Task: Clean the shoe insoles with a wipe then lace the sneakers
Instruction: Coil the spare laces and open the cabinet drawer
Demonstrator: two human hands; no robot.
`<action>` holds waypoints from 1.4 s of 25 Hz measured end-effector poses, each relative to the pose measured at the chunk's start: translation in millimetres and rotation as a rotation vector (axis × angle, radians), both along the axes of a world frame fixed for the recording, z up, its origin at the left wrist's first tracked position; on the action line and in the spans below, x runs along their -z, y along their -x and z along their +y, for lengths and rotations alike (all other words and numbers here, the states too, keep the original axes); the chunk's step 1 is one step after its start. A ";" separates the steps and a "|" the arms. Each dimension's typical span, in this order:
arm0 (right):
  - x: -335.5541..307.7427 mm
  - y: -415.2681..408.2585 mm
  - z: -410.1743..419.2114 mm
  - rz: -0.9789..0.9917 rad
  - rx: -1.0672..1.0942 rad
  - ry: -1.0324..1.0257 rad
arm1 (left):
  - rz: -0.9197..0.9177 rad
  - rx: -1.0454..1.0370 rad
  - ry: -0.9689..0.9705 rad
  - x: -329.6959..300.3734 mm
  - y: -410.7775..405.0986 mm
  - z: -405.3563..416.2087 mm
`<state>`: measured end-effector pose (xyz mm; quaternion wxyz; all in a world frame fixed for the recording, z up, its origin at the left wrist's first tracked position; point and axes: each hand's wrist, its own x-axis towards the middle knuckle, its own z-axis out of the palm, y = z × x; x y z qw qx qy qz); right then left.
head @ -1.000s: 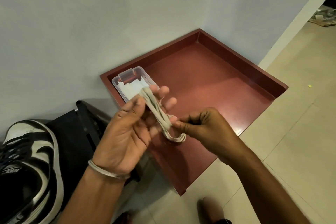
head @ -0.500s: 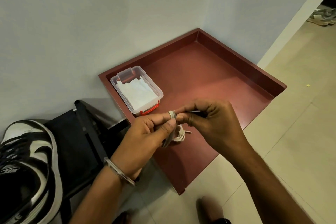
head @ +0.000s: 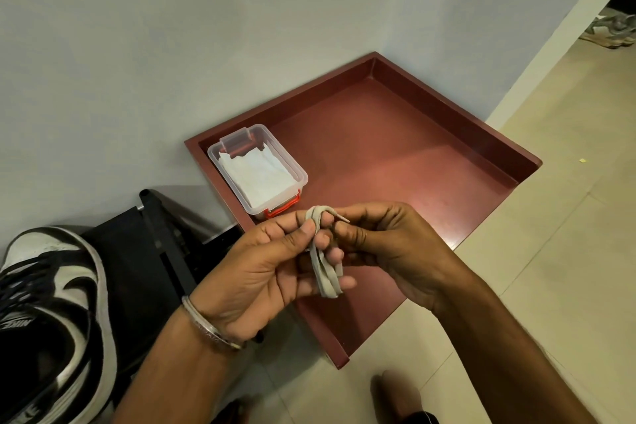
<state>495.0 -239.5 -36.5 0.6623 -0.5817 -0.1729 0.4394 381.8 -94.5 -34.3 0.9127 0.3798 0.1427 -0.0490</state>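
Note:
A folded bundle of pale grey shoelace hangs between both hands above the front of the dark red tray. My left hand pinches the bundle's top loop with thumb and forefinger. My right hand grips the lace from the right, and its stiff tip pokes out above the fingers. A clear plastic box of white wipes sits open in the tray's left corner. A black and white laced sneaker lies at the lower left, partly cut off by the frame edge.
A black folded stand or bag lies between the sneaker and the tray, against the grey wall. Beige floor tiles stretch to the right. Another pair of shoes sits far off at the top right. My toes show at the bottom.
The left hand's fingers were spread with the lace looped across them; the hands then came together. Now both pinch the folded lace and its tip sticks out above my right fingers.

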 end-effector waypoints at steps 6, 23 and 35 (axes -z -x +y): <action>-0.7 4.0 7.0 0.087 0.079 0.025 | 0.046 -0.101 0.088 6.2 -6.7 -6.2; 14.2 2.4 11.8 0.175 0.315 0.082 | 0.190 -0.204 -0.130 11.8 -12.1 -14.6; 53.3 -32.8 -15.2 0.136 0.743 0.173 | 0.284 -0.221 -0.419 16.8 -10.3 -20.2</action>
